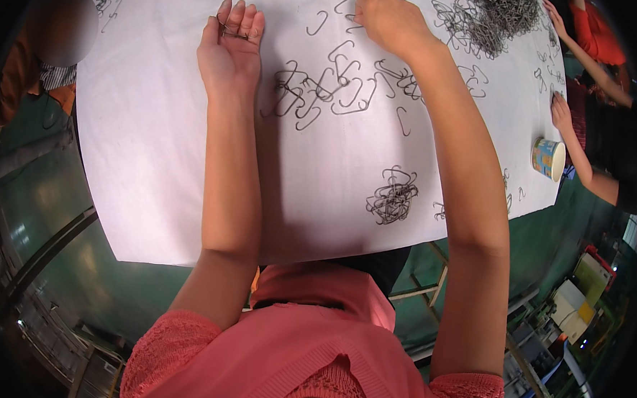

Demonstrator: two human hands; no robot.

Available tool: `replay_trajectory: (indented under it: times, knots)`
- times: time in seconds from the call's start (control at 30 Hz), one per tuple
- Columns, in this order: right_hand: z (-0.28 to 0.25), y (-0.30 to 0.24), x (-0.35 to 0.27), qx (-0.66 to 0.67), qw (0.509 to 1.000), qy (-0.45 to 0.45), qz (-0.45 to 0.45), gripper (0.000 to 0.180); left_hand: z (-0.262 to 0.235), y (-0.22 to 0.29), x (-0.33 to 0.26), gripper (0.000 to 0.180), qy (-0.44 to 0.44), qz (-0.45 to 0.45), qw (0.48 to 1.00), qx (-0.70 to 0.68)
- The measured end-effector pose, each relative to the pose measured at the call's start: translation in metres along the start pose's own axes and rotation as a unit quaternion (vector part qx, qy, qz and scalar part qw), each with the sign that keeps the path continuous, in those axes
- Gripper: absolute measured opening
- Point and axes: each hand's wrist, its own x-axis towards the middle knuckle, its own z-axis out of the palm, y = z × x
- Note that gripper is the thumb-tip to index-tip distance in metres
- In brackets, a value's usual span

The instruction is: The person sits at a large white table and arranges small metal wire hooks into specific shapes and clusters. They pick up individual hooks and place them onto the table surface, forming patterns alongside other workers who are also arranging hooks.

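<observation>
My left hand is palm up above the white table, its fingers curled a little. A few thin dark wire hooks lie across those fingers. Farther right, my right hand reaches to the far part of the table with its fingers bent together and pointing down among loose hooks. Whatever its fingertips pinch is too hidden to make out. Between and nearer than the hands, a loose spread of bent wire hooks covers the sheet. One lone hook is beside my right forearm.
A small heap of hooks sits by the near edge of the white-covered table. A dense pile is at the far right. A patterned paper cup stands at the right edge. Other people are at the table's left and right sides.
</observation>
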Motion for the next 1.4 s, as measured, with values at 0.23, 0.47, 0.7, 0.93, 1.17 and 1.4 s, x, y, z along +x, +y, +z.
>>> replay_trajectory:
  times: [0.23, 0.47, 0.7, 0.93, 1.17, 1.4]
  knots:
    - [-0.017, 0.002, 0.009, 0.085, 0.994, -0.041, 0.052, 0.016, -0.003, -0.003, 0.004, 0.036, 0.001, -0.009, 1.0, -0.003]
    - [0.015, -0.035, -0.003, 0.049, 0.979, 0.194, 0.05, 0.006, -0.051, -0.007, 0.044, 0.037, -0.129, -0.081, 0.978, -0.143]
    - [-0.015, -0.059, -0.066, 0.114, 0.915, 0.334, 0.196, 0.008, -0.036, -0.009, 0.037, 0.04, -0.118, -0.074, 0.988, -0.062]
    - [-0.015, -0.008, -0.174, 0.452, 0.761, 0.269, 0.38, 0.012, -0.032, -0.022, 0.038, 0.04, -0.108, -0.064, 0.992, -0.019]
    - [-0.036, 0.013, -0.303, 0.258, 0.774, 0.173, 0.552, 0.012, -0.023, -0.016, 0.026, 0.037, -0.076, -0.036, 0.996, -0.001]
    - [-0.025, -0.034, -0.226, 0.171, 0.886, 0.245, 0.354, 0.025, -0.01, -0.018, 0.01, 0.034, -0.04, -0.03, 0.999, 0.009]
